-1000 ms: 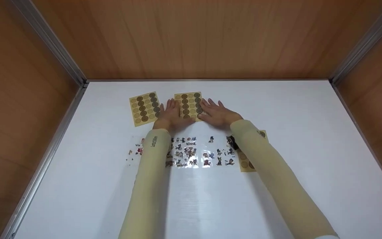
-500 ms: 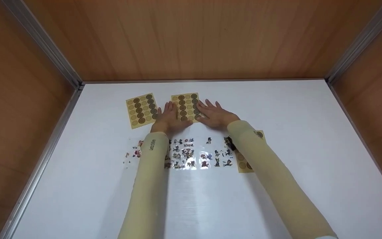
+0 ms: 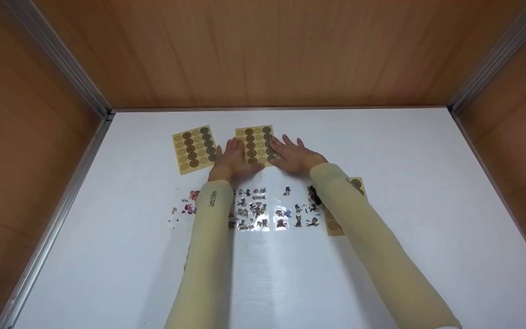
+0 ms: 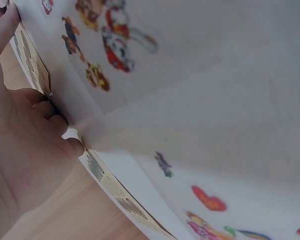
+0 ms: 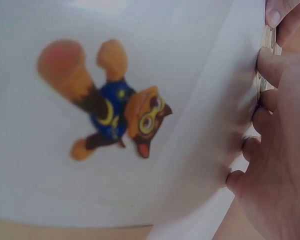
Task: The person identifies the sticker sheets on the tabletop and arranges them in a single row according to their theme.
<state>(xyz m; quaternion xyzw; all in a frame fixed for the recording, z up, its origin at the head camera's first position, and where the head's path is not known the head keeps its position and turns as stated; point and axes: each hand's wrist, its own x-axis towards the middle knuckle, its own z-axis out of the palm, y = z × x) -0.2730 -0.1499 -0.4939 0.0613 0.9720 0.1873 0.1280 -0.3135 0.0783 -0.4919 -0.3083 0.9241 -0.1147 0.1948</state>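
Observation:
A tan sheet of round stickers (image 3: 255,144), in light and dark columns, lies flat near the back of the table. My left hand (image 3: 232,162) rests along its left edge, fingers extended and thumb at the near edge. From the other side, my right hand (image 3: 297,157) lies spread with fingertips over the right edge. A second tan sticker sheet (image 3: 193,150) sits tilted just left of my left hand, whose fingertips are at its right edge. In the left wrist view, both tan sheets show edge-on beyond the fingers (image 4: 72,146).
Clear sheets with small cartoon stickers (image 3: 251,212) lie in a row nearer me, partly under my left forearm. A cartoon puppy sticker (image 5: 112,105) shows large in the right wrist view. My right forearm partly covers a third tan sheet (image 3: 334,226). Wooden panels (image 3: 281,55) enclose the table.
The head view has shifted slightly. Both hands stay at the sides of the middle tan sheet, and the sheets keep their places.

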